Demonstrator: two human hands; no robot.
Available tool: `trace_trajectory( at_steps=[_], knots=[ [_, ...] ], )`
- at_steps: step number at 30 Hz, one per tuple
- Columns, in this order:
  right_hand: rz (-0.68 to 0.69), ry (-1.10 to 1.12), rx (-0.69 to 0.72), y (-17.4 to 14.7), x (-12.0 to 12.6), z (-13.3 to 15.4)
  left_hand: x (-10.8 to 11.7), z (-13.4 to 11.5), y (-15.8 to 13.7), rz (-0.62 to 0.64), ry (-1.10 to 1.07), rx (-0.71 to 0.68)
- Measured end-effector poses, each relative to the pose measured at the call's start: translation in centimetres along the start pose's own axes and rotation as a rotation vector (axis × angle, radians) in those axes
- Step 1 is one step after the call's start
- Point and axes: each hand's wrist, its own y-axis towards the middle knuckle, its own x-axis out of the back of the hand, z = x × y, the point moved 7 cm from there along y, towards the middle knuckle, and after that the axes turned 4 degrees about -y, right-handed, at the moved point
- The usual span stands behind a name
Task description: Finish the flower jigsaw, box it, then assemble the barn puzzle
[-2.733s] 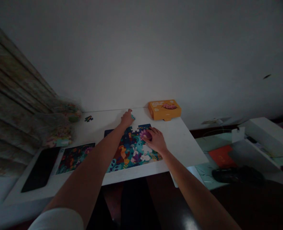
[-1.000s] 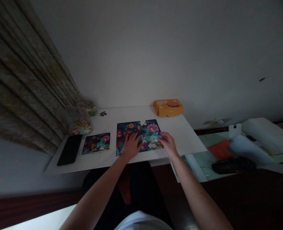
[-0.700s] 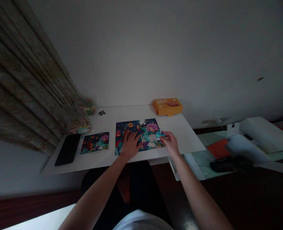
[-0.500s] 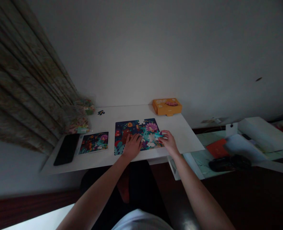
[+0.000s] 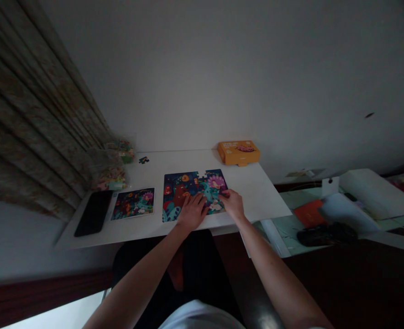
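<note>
A colourful jigsaw puzzle [image 5: 177,189] lies on the white table, with a gap in its top edge. My left hand [image 5: 192,212] rests on its lower middle, fingers stretched out and holding nothing. At the puzzle's right edge, my right hand [image 5: 233,204] has its fingers closed on a puzzle piece that they mostly cover. The piece is down at the puzzle's level; whether it sits fully in its slot I cannot tell. Farther back on the left is a loose dark puzzle piece [image 5: 143,160]. A printed picture card [image 5: 133,204] with the same design lies left of the puzzle.
A black phone-like slab [image 5: 94,213] lies at the table's left end, with clear bags of small colourful items [image 5: 111,176] behind it. An orange box [image 5: 238,152] stands at the back right against the wall. Right of the table [image 5: 261,196] is a cluttered glass-topped surface [image 5: 287,233].
My right hand has moved left and brought the puzzle piece against the puzzle's right side. My left hand has shifted slightly right and stays on the puzzle.
</note>
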Motion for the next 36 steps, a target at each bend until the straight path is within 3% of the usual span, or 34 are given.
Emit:
trace_trajectory(
  at_steps=[6,10,14,23,26,30,34,36],
  knots=[
    [0.019,-0.314,0.013,-1.0,0.9,1.8,0.1,-0.1,-0.2,-0.037,0.060,-0.026],
    [-0.035,-0.369,0.290,-2.3,1.1,3.6,0.2,-0.3,-0.2,-0.051,0.078,-0.042],
    [0.008,-0.371,0.536,-4.4,-0.4,4.2,0.0,-0.1,-0.2,-0.062,0.074,-0.049],
    [0.016,-0.323,0.559,-5.2,-1.1,3.2,0.8,1.4,0.7,-0.044,0.008,-0.036],
    [0.004,-0.308,0.551,-5.1,-1.3,2.9,3.3,5.3,2.7,-0.097,-0.004,0.026],
    [-0.008,-0.286,0.540,-5.3,-1.6,2.7,8.7,14.9,6.2,-0.147,0.066,0.243],
    [-0.015,-0.284,0.529,-5.3,-1.5,2.7,13.3,25.0,8.8,-0.038,0.187,0.500],
    [-0.016,-0.286,0.529,-5.3,-1.4,2.7,14.7,28.3,9.3,-0.012,0.204,0.579]
  ],
)
